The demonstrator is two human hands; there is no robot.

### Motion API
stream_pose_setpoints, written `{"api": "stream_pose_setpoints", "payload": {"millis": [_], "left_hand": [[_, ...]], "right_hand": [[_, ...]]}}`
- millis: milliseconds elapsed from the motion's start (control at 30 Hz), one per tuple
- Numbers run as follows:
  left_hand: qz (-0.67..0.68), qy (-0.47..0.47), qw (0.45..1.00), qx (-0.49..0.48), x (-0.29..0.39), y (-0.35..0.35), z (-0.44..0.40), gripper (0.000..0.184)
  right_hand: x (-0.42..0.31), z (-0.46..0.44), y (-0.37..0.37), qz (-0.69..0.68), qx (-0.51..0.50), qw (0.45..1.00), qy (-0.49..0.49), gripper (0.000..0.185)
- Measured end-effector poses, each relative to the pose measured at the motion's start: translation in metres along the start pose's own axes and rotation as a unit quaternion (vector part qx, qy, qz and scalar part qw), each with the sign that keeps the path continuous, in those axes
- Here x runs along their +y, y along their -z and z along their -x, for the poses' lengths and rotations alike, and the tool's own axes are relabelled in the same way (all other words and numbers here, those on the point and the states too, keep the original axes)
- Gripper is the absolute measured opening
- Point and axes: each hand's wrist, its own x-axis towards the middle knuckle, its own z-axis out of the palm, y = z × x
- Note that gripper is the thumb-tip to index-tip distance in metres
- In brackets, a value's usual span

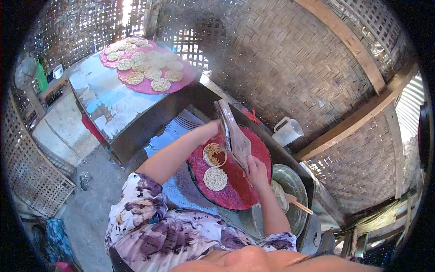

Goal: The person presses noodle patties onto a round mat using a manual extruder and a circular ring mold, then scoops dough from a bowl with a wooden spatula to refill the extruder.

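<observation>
A long wooden press (236,138) with a shiny edge is tilted above a round pink mat (256,149). My right hand (257,172) is closed around its near end. At its other side is my left hand (214,130), its fingers blurred and mostly hidden behind the press. Below, a ring mould (205,159) lies on the mat with pale noodle strands partly filling it. Touching or very near the ring is a flat round noodle cake (215,179).
A bowl (299,181) holding pale dough and wooden sticks stands right of the mat. A clear plastic jug (288,131) lies behind. Several noodle cakes (153,73) cover pink mats on the table (97,102) at back left. Woven walls (290,59) enclose the space.
</observation>
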Motion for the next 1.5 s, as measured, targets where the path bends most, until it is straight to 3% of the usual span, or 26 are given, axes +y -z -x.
{"api": "stream_pose_setpoints", "payload": {"millis": [67,200,300,400,567,600,700,733,833,867,967,1000,1033,1100,1133,1200,1233,1300,1367,1400,1467,1500], "left_hand": [[-0.133,-0.068,0.989,-0.001,-0.047,0.004,-0.016,0.042],[-0.197,-0.053,0.977,0.059,-0.021,-0.012,0.027,0.039],[-0.481,-0.118,0.864,0.092,-0.022,-0.011,0.031,0.043],[-0.442,-0.008,0.89,0.113,0.023,-0.031,0.08,0.046],[-0.555,-0.211,0.789,0.161,0.04,-0.054,0.12,0.05],[-0.576,-0.25,0.76,0.165,0.044,-0.059,0.123,0.051],[-0.501,-0.419,0.742,0.151,0.058,-0.097,0.129,0.045],[-0.537,-0.518,0.634,0.205,0.056,-0.112,0.122,0.036],[-0.42,-0.394,0.803,0.152,0.061,-0.162,0.121,0.031],[-0.457,-0.426,0.767,0.149,0.063,-0.175,0.119,0.026],[-0.551,-0.52,0.638,0.14,0.066,-0.211,0.113,0.014],[-0.544,-0.563,0.611,0.119,0.059,-0.225,0.11,0.011],[-0.561,-0.539,0.623,0.077,0.055,-0.24,0.111,0.011],[-0.592,-0.488,0.641,-0.003,0.046,-0.267,0.112,0.012],[-0.621,-0.45,0.642,-0.02,0.048,-0.275,0.113,0.014],[-0.499,-0.487,0.71,-0.1,0.037,-0.281,0.11,0.016],[-0.432,-0.499,0.739,-0.137,0.032,-0.281,0.11,0.017],[-0.482,-0.461,0.721,-0.187,0.031,-0.284,0.115,0.019],[-0.696,-0.349,0.593,-0.205,0.06,-0.288,0.139,0.021],[-0.684,-0.379,0.592,-0.195,0.059,-0.288,0.142,0.02],[-0.659,-0.443,0.585,-0.165,0.058,-0.285,0.143,0.019],[-0.652,-0.431,0.606,-0.15,0.057,-0.28,0.14,0.018]], "right_hand": [[0.003,-0.002,0.0,0.003,-0.001,1.0,0.014,0.037],[0.014,-0.006,-0.002,-0.001,0.011,0.999,0.04,0.037],[0.011,0.0,0.0,0.008,0.029,0.999,0.043,0.037],[0.021,0.003,0.008,-0.054,0.054,0.996,0.053,0.037],[0.006,0.038,0.029,-0.11,0.108,0.985,0.074,0.037],[0.0,0.048,0.033,-0.055,0.13,0.982,0.128,0.038],[0.012,0.064,0.04,-0.129,0.089,0.985,0.073,0.038],[0.001,0.076,0.036,-0.138,0.112,0.983,0.053,0.04],[-0.009,0.095,0.045,0.059,0.154,0.971,0.174,0.041],[-0.027,0.109,0.066,0.179,0.1,0.975,0.088,0.041],[-0.029,0.106,0.103,0.214,0.248,0.888,0.323,0.037],[-0.038,0.108,0.117,0.203,0.251,0.889,0.325,0.036],[-0.051,0.114,0.13,0.192,0.253,0.89,0.326,0.035],[-0.068,0.129,0.136,0.306,0.334,0.826,0.336,0.038],[-0.067,0.138,0.137,0.343,0.347,0.782,0.388,0.036],[-0.067,0.162,0.138,0.405,0.32,0.713,0.474,0.04],[-0.063,0.174,0.137,0.421,0.269,0.713,0.491,0.04],[-0.06,0.196,0.142,0.384,0.155,0.756,0.506,0.032],[-0.047,0.202,0.156,0.29,0.126,0.868,0.384,0.032],[-0.041,0.205,0.166,0.236,0.11,0.912,0.317,0.032],[-0.049,0.214,0.192,0.209,0.107,0.942,0.24,0.039],[-0.048,0.22,0.206,0.205,0.1,0.95,0.213,0.043]]}}
